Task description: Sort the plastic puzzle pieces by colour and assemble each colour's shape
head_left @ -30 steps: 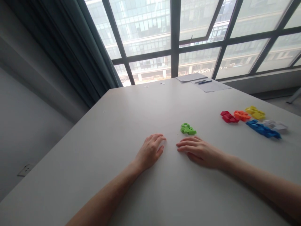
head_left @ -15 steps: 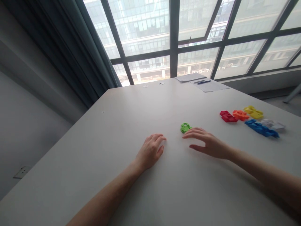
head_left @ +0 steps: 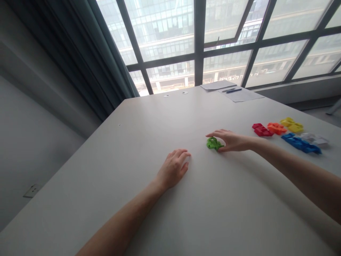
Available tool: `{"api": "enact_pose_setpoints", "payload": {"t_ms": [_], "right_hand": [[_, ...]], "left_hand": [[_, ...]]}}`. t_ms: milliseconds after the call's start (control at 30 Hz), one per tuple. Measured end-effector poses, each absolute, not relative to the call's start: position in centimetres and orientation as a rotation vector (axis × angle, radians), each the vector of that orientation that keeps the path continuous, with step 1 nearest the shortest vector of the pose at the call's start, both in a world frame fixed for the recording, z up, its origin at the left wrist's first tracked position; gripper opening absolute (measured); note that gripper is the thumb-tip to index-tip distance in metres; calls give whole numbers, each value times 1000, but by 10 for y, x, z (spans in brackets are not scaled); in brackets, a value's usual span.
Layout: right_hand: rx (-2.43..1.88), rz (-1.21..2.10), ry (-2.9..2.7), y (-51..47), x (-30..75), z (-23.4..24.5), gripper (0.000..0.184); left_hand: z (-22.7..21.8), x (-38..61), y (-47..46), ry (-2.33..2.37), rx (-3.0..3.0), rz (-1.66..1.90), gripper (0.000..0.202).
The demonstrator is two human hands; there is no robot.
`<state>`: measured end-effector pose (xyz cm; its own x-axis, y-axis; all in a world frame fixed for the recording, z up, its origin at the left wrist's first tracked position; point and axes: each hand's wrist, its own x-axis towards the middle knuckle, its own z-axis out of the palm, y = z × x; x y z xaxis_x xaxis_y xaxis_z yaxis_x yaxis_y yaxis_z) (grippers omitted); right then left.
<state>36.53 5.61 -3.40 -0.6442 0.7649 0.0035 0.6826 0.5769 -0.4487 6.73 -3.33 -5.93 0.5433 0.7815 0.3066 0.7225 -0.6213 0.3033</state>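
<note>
A small stack of green plastic pieces (head_left: 214, 143) lies on the white table (head_left: 149, 135) in front of me. Around it curves my right hand (head_left: 229, 140), its fingers stretched over the far side and its thumb at the near right edge. Thumb and fingers are apart, with the green pieces between them; whether they press on them I cannot tell. My left hand (head_left: 174, 167) rests on the table to the left and nearer to me, holding nothing, its fingers loosely bent and the thumb apart.
Toward the right lie red pieces (head_left: 262, 130), orange pieces (head_left: 277, 128), yellow pieces (head_left: 292, 124), blue pieces (head_left: 301, 143) and whitish clear pieces (head_left: 315, 139). Sheets of paper (head_left: 249, 96) with a dark pen (head_left: 233, 91) lie at the far edge, before the window. A curtain (head_left: 106, 64) hangs at left.
My right hand has moved away from me and spread its thumb and fingers around the green pieces. The left hand has kept its place, and the camera view has shifted slightly.
</note>
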Motion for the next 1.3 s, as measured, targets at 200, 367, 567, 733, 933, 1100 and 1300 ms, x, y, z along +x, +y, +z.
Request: {"api": "enact_pose_setpoints", "payload": {"t_ms": [200,367,567,733,933,1100,1300], "right_hand": [[-1241,553,-2671,47,369,-28,65],[-1281,595,-2647,21,400,-27,62],[-1457,508,-2569,-11,469,-28,58],[-1538,437,-2481,-11,532,-35,54],[-1606,403,-2361,9,577,-43,66],[-1544,359,-2418,19,588,-48,72],[-1476,285,-2505,20,593,-45,68]], "left_hand": [[-59,67,-34,1286,2642,639,28],[-58,66,-34,1287,2639,632,27],[-59,67,-34,1298,2649,630,28],[-59,67,-34,1300,2657,622,29],[-59,67,-34,1302,2646,628,30],[-59,68,-33,1303,2641,625,29],[-59,67,-33,1302,2641,633,29]]}}
